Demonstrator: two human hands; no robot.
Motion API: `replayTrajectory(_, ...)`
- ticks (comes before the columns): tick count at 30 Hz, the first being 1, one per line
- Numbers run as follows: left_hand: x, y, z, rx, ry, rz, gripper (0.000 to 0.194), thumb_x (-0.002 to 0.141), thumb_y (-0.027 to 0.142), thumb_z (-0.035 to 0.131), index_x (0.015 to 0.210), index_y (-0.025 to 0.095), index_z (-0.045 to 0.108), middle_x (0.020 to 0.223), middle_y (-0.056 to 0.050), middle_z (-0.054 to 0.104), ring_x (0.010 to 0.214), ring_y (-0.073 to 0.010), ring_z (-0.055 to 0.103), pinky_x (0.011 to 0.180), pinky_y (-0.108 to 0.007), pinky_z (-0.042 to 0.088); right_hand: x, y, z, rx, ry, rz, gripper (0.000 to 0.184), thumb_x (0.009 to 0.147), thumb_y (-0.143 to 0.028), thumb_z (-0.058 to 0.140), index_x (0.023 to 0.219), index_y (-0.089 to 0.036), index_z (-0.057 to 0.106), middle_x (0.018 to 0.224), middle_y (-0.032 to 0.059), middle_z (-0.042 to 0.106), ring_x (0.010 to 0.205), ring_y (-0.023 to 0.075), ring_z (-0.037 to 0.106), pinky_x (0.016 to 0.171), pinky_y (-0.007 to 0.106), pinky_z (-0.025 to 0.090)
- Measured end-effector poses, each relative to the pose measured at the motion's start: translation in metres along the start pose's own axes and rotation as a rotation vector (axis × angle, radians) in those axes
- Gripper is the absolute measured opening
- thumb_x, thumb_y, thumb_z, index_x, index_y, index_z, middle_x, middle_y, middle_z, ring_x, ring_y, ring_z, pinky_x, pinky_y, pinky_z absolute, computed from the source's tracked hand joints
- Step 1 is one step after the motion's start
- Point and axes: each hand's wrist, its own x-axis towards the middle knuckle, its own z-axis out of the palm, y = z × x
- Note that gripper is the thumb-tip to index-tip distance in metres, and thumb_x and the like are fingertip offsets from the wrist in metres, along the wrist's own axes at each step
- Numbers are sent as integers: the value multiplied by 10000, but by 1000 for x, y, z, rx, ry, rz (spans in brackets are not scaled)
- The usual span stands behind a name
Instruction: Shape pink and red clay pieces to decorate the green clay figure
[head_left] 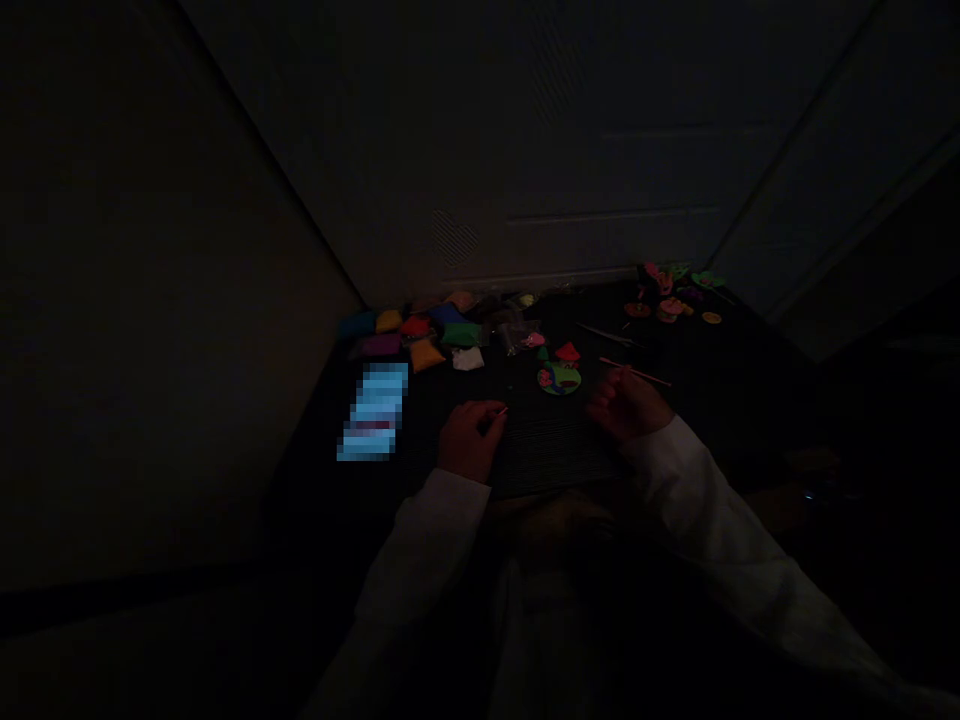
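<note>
In very dim light, my left hand [472,440] is closed in a pinch above the dark table. A tiny pale pink piece [503,411] shows at its fingertips; its kind is too small to make out. My right hand [630,405] is raised to the right with fingers curled together, and what they hold, if anything, is hidden. Just beyond it lies a thin pink stick [649,377]. Between and beyond the hands rests a round green disc [559,379] with coloured clay-like shapes on it. A red piece [568,352] is right behind the disc.
A lit phone [373,412] lies at the left. Several colourful packets, including a green packet [461,334] and an orange packet [426,355], sit at the back left. Tweezers-like tool [604,333] lies behind the disc. Small coloured figures [670,310] stand back right, before the wall.
</note>
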Motion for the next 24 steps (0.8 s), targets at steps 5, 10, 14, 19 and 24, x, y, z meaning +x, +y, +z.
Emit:
replayTrajectory(5, 0, 0, 0, 6, -1, -7, 163, 732, 270, 523, 849, 197, 611, 751, -13, 599, 730, -137, 541, 681, -279, 429, 0, 1, 0, 41, 2, 6, 245, 615, -334, 660, 655, -188, 468, 530, -64, 448, 498, 62, 460, 459, 199, 368)
replayTrajectory(10, 0, 2, -1, 5, 3, -16, 177, 732, 274, 525, 869, 199, 607, 751, -12, 601, 727, -136, 542, 678, -278, 430, 1, 2, -1, 66, -1, -7, 257, 539, -287, 713, 676, -188, 518, 572, -63, 503, 542, 54, 489, 483, 185, 385)
replayTrajectory(14, 0, 2, -1, 4, 1, -15, 170, 729, 277, 526, 858, 205, 610, 747, -9, 600, 730, -137, 544, 674, -277, 432, 2, 5, -4, 68, -1, -30, 264, 537, -274, 714, 736, -213, 552, 604, -60, 535, 580, 62, 508, 511, 196, 398)
replayTrajectory(19, 0, 2, -1, 1, -3, -14, 167, 731, 278, 522, 853, 207, 610, 752, -7, 601, 733, -135, 543, 676, -276, 433, 1, 6, -8, 20, -6, -38, 277, 548, -299, 705, 775, -230, 562, 628, -45, 543, 610, 78, 512, 566, 232, 413)
replayTrajectory(24, 0, 2, -1, -2, -4, -15, 181, 734, 281, 519, 873, 203, 605, 755, -11, 604, 733, -135, 543, 682, -279, 433, 0, 5, -1, -9, -11, -62, 265, 537, -354, 698, 654, -204, 514, 548, -55, 466, 527, 71, 465, 514, 233, 392)
